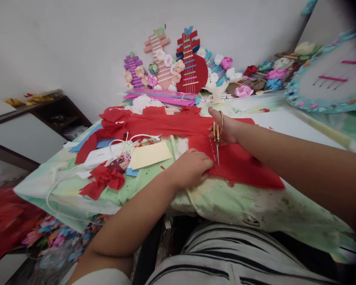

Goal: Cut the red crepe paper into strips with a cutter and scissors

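Note:
My right hand [227,128] holds small gold-handled scissors [216,136], their blades pointing down toward me over the red crepe paper [240,164]. Close by on the left, my left hand [194,168] is closed at the paper's near left edge, its fingertips partly hidden. A line of small pale marks runs on the paper beside the blades. Behind both hands stretches a longer crumpled red strip [163,124], bunched up at its left end.
Left of my hands lie a cream card [151,155], red scraps [103,182] and a white cable [52,190]. Decorated lute-shaped crafts [192,73] with paper flowers stand along the wall. A white drop-shaped piece [329,75] leans at right. Colourful scraps [59,237] lie below the table.

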### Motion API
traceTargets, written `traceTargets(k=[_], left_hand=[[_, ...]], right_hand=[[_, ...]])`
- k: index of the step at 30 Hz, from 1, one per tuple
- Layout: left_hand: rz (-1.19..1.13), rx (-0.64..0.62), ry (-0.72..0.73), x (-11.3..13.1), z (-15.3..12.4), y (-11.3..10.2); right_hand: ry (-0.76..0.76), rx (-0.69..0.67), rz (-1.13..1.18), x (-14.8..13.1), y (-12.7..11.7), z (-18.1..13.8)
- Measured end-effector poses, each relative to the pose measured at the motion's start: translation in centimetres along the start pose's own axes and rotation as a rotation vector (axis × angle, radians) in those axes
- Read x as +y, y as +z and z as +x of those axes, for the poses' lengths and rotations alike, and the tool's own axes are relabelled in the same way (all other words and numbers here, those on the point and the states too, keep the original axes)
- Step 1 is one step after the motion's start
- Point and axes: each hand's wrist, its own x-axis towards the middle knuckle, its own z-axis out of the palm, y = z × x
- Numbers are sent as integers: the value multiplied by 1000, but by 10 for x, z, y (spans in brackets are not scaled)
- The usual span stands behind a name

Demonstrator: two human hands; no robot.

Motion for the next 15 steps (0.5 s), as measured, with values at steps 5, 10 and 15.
traceTargets(k=[5,10,15], left_hand=[[3,1,-8,1,0,-1],[9,21,-5,2,1,-3],[-4,25,6,3,1,-3]], right_hand=[[21,-62,-4,6,2,4],[30,-80,1,7,4,5],[27,-83,-2,5,5,4]])
